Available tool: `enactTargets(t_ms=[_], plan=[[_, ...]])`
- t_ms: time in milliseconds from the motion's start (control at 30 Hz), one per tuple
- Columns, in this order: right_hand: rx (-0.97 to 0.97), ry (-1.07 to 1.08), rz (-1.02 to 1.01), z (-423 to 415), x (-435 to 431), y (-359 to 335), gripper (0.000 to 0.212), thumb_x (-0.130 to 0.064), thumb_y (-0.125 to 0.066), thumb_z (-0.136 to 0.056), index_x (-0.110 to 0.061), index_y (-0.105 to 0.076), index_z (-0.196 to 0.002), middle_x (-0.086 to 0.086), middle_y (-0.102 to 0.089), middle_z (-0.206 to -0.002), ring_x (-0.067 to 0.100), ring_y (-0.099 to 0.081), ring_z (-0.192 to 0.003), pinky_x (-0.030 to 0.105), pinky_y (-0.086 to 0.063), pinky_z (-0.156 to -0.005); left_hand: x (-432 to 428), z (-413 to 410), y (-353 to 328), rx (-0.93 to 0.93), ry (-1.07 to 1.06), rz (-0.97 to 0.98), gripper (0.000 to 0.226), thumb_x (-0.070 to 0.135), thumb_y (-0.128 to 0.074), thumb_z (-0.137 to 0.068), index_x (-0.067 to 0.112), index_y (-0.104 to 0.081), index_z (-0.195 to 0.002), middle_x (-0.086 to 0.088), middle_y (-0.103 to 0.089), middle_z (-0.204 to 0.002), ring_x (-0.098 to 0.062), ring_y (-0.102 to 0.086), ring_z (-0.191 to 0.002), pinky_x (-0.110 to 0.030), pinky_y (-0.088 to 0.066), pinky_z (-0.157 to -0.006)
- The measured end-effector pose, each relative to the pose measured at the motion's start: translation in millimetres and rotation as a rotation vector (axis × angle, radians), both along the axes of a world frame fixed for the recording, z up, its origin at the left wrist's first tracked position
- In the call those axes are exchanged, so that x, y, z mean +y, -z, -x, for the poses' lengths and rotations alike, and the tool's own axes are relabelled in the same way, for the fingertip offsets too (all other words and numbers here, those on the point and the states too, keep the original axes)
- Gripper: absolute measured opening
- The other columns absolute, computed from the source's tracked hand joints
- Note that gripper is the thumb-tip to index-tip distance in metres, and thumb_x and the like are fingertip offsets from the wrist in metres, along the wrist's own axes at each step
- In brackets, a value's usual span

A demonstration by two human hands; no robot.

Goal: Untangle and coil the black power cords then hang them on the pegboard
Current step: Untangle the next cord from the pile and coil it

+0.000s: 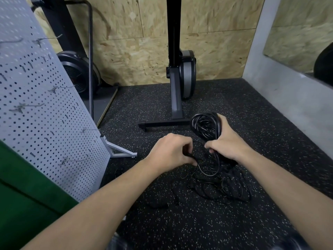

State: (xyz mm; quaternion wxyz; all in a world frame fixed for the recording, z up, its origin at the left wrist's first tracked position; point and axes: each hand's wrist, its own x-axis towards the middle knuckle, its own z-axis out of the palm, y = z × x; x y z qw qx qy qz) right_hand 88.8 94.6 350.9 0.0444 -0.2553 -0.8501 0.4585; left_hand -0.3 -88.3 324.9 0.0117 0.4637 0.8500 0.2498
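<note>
Speckled black rubber floor (225,98) carries the loose tangle of cords (216,186) near the person; the right hand (228,143) grips the finished coil (205,125) to keep its loops together; the left hand (171,150) pinches the free strand (207,170), probably to feed it; the pegboard (45,109) waits at left.

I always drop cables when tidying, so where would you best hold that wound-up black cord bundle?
Grip the coil around its lower end, where the loops bunch together, coming from the right as the right hand does. A grasp across every strand should stop it springing apart, and the rounded top is left free for a pegboard hook.
</note>
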Motion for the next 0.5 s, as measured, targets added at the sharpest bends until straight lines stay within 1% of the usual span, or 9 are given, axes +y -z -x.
enactTargets(t_ms=[67, 133, 167, 233, 300, 333, 400, 467, 500], plan=[[-0.018, -0.023, -0.012, 0.2, -0.6, 2.9, 0.104, -0.009, -0.077, -0.079, -0.053, -0.017, -0.152, 0.000, -0.078, -0.086, 0.018, -0.076, -0.075, 0.039, -0.059, -0.083, -0.1, -1.0, -2.3, 0.040, -0.030, 0.019, 0.043, 0.057, -0.091, -0.067, 0.024, -0.067, -0.083, 0.013, -0.065, -0.075, -0.010, -0.061, -0.075, -0.034, -0.051, -0.069], [-0.036, -0.044, -0.051, 0.2, -1.5, 5.3, 0.105, -0.009, -0.075, -0.079, -0.052, -0.015, -0.153, 0.002, -0.077, -0.087, 0.019, -0.076, -0.073, 0.036, -0.059, -0.078, 0.4, -1.9, -3.5, 0.049, -0.047, -0.030, 0.043, 0.055, -0.092, -0.067, 0.023, -0.067, -0.083, 0.013, -0.064, -0.074, -0.010, -0.060, -0.074, -0.032, -0.049, -0.068], [-0.050, -0.054, -0.075, 0.1, -2.3, 5.8, 0.105, -0.009, -0.074, -0.078, -0.053, -0.014, -0.153, 0.003, -0.077, -0.088, 0.020, -0.076, -0.074, 0.037, -0.059, -0.077, 1.4, -2.4, -3.9, 0.033, -0.042, -0.077, 0.042, 0.049, -0.094, -0.067, 0.022, -0.066, -0.083, 0.013, -0.064, -0.076, -0.010, -0.059, -0.074, -0.032, -0.049, -0.067], [-0.087, -0.082, -0.123, 0.0, -4.0, 6.8, 0.106, -0.011, -0.071, -0.078, -0.054, -0.010, -0.153, 0.006, -0.074, -0.092, 0.022, -0.074, -0.076, 0.038, -0.059, -0.075, 5.4, -4.1, -5.2, -0.048, 0.001, -0.157, 0.036, 0.029, -0.096, -0.070, 0.018, -0.066, -0.087, 0.011, -0.066, -0.083, -0.008, -0.058, -0.075, -0.031, -0.051, -0.069], [-0.129, -0.127, -0.138, -0.1, -7.9, 8.5, 0.104, -0.011, -0.069, -0.079, -0.052, -0.009, -0.154, 0.006, -0.074, -0.088, 0.020, -0.073, -0.076, 0.034, -0.056, -0.067, 9.3, -6.4, -6.6, -0.125, 0.052, -0.142, 0.033, 0.012, -0.093, -0.072, 0.018, -0.067, -0.090, 0.008, -0.067, -0.088, -0.002, -0.056, -0.074, -0.029, -0.052, -0.070], [-0.156, -0.151, -0.130, 0.0, -10.0, 10.1, 0.103, -0.011, -0.068, -0.080, -0.051, -0.010, -0.155, 0.005, -0.075, -0.083, 0.019, -0.072, -0.073, 0.031, -0.054, -0.062, 10.7, -6.5, -6.6, -0.129, 0.077, -0.115, 0.031, 0.009, -0.092, -0.072, 0.018, -0.068, -0.089, 0.007, -0.067, -0.088, -0.001, -0.056, -0.073, -0.028, -0.052, -0.070], [-0.194, -0.197, -0.093, 1.2, -12.3, 15.2, 0.101, -0.010, -0.069, -0.080, -0.050, -0.013, -0.154, 0.004, -0.077, -0.075, 0.018, -0.074, -0.069, 0.031, -0.057, -0.063, 11.4, -4.4, -5.6, -0.109, 0.106, -0.089, 0.031, 0.010, -0.094, -0.069, 0.016, -0.069, -0.086, 0.007, -0.066, -0.086, -0.007, -0.058, -0.075, -0.027, -0.050, -0.070], [-0.177, -0.208, 0.039, 2.7, -10.4, 17.9, 0.098, -0.007, -0.069, -0.079, -0.048, -0.019, -0.153, 0.010, -0.077, -0.081, 0.022, -0.074, -0.068, 0.040, -0.062, -0.068, 9.5, -1.4, -4.3, -0.102, 0.102, -0.119, 0.033, 0.015, -0.097, -0.064, 0.016, -0.071, -0.083, 0.008, -0.064, -0.085, -0.010, -0.058, -0.078, -0.025, -0.048, -0.070], [-0.157, -0.195, 0.143, 2.3, -8.9, 15.9, 0.095, -0.005, -0.069, -0.079, -0.046, -0.023, -0.151, 0.013, -0.076, -0.086, 0.023, -0.072, -0.067, 0.039, -0.061, -0.065, 8.2, 0.1, -3.3, -0.100, 0.091, -0.137, 0.034, 0.017, -0.098, -0.063, 0.016, -0.071, -0.083, 0.007, -0.064, -0.085, -0.011, -0.059, -0.079, -0.025, -0.048, -0.070]])
